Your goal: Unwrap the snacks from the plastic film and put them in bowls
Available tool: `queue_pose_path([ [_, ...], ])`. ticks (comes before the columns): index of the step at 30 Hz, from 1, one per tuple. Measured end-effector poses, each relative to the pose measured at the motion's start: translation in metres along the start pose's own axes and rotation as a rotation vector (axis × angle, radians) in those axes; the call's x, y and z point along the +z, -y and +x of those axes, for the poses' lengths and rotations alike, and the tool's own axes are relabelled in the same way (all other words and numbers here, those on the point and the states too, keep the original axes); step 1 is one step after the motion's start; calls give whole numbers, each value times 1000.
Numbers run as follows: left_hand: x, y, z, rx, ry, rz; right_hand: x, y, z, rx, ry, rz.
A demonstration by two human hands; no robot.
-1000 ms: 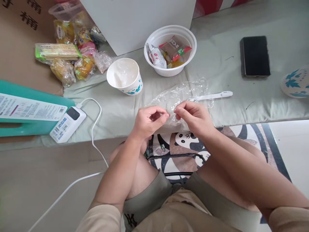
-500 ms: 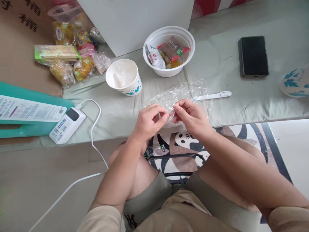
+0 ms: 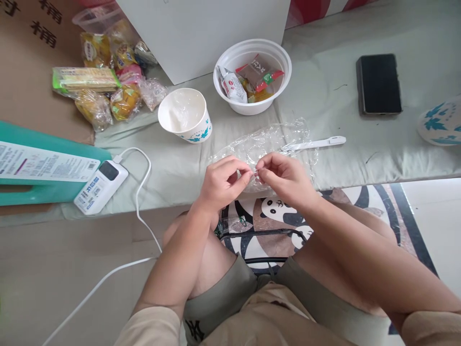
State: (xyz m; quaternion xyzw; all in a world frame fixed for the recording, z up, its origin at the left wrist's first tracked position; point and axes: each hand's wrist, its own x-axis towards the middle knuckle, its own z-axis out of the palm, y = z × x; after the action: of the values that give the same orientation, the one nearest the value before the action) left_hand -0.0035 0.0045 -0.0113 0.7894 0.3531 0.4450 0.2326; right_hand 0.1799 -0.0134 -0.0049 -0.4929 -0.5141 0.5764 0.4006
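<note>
Over the near edge of the cloth-covered table, my left hand (image 3: 226, 181) and my right hand (image 3: 283, 174) meet at the fingertips. Both are closed in a pinch. Whatever lies between the fingertips is too small to make out. Just behind them a crumpled clear plastic wrapper (image 3: 248, 143) is spread on the cloth. A white plastic utensil (image 3: 324, 142), perhaps a folding fork or spoon, lies partly on that wrapper. Left of it stands a white paper cup (image 3: 187, 115) with blue leaves. A white bowl (image 3: 252, 108) behind holds several small packets.
Wrapped snacks (image 3: 124, 101) are heaped at the back left near a cardboard box (image 3: 46, 91). A white power bank (image 3: 101, 187) trails a cable beside a green jug (image 3: 50, 190). On the right are a black phone-like device (image 3: 380, 84) and another leaf-patterned cup (image 3: 441, 122).
My right hand has turned slightly, its fingers curling lower and closer to the left fingertips. My left hand has barely moved. Objects on the table stay where they were.
</note>
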Motion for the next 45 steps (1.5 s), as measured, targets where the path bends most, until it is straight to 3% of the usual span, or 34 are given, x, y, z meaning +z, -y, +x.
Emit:
queue_pose_path([
  [5,-3,-1,0,-127,-39,-84,-7,2,-1,-11,-104,-16],
  [9,-2,-1,-2,-352,-99,-240,-5,0,-7,-331,-262,-240],
  [12,0,1,-3,-455,-136,-362,-1,-7,-8,-506,-196,-469],
  [15,-1,5,-4,-480,-176,-446,0,-13,-4,-474,-171,-594],
  [22,-7,14,-5,-473,-261,-479,-8,-12,0,-535,-276,-680],
  [30,-9,12,-4,-445,-198,-389,-8,-6,-3,-496,-228,-582],
  [35,-12,11,-4,-473,-172,-449,-11,5,-6,-335,-132,-433],
  [41,-14,13,-5,-544,-42,-500,-12,7,-7,-267,-92,-376],
  [45,-12,14,-8,-536,-87,-475,-13,8,-8,-262,-92,-365],
])
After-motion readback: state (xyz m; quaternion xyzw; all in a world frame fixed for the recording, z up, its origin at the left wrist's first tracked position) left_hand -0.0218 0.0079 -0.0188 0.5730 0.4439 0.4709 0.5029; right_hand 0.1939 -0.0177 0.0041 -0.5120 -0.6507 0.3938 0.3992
